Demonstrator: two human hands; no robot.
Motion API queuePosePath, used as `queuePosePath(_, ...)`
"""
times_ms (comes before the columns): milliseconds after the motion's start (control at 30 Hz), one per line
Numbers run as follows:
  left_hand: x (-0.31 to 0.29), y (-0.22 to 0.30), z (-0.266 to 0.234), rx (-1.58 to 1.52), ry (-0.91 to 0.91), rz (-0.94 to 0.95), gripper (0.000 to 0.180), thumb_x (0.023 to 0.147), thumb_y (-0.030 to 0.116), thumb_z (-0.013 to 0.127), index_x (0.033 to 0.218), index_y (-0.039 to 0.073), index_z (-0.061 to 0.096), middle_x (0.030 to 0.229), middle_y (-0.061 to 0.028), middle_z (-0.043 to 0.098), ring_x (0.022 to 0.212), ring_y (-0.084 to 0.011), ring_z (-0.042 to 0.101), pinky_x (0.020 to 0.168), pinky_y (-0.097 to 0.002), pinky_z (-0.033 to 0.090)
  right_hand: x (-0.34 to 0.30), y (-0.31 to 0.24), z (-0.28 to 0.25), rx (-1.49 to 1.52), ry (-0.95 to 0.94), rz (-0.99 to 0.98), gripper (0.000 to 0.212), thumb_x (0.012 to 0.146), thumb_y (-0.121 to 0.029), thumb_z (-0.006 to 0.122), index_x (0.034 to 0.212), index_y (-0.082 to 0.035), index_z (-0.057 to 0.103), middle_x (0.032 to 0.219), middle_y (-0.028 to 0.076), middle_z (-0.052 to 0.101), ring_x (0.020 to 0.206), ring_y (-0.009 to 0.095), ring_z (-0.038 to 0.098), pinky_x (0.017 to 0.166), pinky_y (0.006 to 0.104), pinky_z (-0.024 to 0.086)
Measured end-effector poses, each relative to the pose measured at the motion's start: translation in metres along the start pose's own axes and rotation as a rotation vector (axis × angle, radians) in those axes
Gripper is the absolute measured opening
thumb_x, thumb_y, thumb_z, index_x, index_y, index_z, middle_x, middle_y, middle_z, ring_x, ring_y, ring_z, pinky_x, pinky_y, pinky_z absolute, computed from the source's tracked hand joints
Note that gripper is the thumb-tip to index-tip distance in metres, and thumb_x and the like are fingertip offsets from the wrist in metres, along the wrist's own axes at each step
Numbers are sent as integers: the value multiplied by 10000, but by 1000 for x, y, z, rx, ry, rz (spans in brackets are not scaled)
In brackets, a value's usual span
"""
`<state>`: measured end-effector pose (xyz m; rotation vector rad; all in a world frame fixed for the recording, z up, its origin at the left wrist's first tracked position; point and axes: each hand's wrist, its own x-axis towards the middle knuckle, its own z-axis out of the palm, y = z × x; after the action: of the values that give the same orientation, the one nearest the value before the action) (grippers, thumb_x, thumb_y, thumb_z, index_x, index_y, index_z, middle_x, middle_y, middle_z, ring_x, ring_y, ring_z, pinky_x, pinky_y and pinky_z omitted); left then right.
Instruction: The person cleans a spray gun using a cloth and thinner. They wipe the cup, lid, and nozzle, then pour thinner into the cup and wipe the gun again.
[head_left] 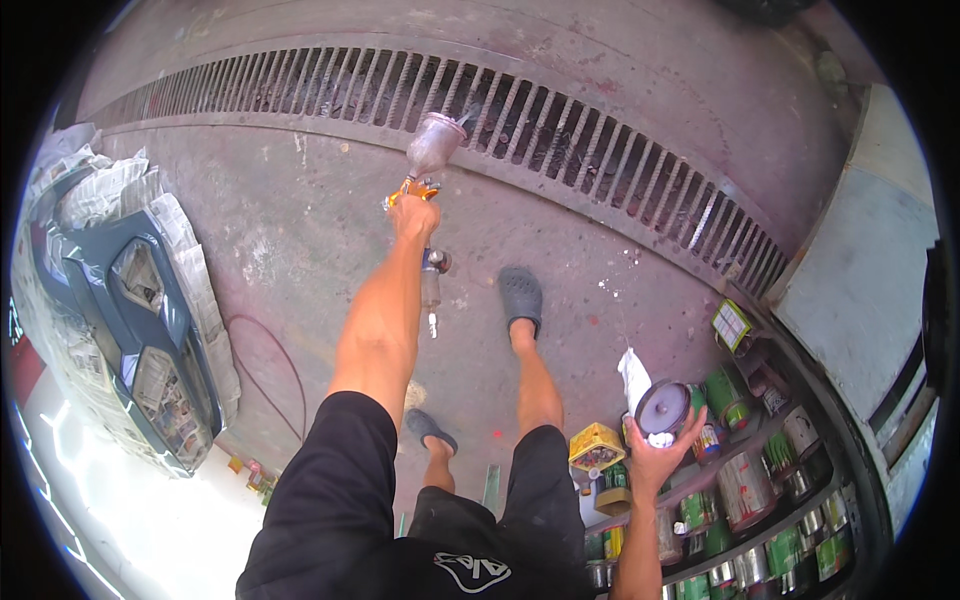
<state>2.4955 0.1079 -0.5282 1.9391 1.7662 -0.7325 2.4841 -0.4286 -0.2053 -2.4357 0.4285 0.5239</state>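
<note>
My left hand [414, 216] is stretched out ahead of me, its fingers wrapped round the grip of a spray gun [434, 145]. The gun has orange metal parts and a cloudy translucent cup, tilted over the near edge of the floor grate. Below the hand hang a round gauge [437, 261] and a clear fitting with a white tip. Low on the right, my right hand [662, 458] is closed round a dark round container [663, 406] with a knob in the middle of its top. White crumpled paper [632, 378] sticks out beside it.
A metal floor grate [560, 130] runs across ahead. At left stands a dark grey car bumper [135, 310] masked with newspaper. Shelves of paint cans [745, 490] are at right, beside a yellow tin [597, 447]. A thin hose [285, 350] lies on the floor near my clogs [520, 295].
</note>
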Motion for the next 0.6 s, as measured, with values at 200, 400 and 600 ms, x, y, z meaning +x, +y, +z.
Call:
queuePosePath(200, -40, 91, 2, 191, -59, 249, 718, 961, 145, 727, 1519, -191, 424, 1554, -365, 473, 1305, -513, 646, 1119, -479, 566, -3, 2, -10, 8, -23, 62, 1292, 729, -92, 1008, 1710, 32, 178, 1680, 304, 412, 1581, 384, 404, 1331, 493, 279)
queuePosePath(400, -27, 83, 0, 607, 289, 461, 623, 1042, 186, 661, 1512, -152, 432, 1497, -266, 536, 1331, -329, 635, 1078, -377, 575, -9, 8, 5, 41, 19, -6, 1272, 742, -63, 995, 1731, -29, 196, 1681, 301, 417, 1566, 393, 435, 1325, 501, 306)
queuePosePath(600, -66, 45, -7, 118, 143, 322, 623, 1007, 90, 678, 1534, -79, 392, 1465, -307, 483, 1231, -425, 709, 1045, -459, 620, -22, -7, -7, -14, 56, -57, 1233, 777, -110, 993, 1740, -81, 224, 1675, 299, 436, 1533, 398, 487, 1270, 525, 410)
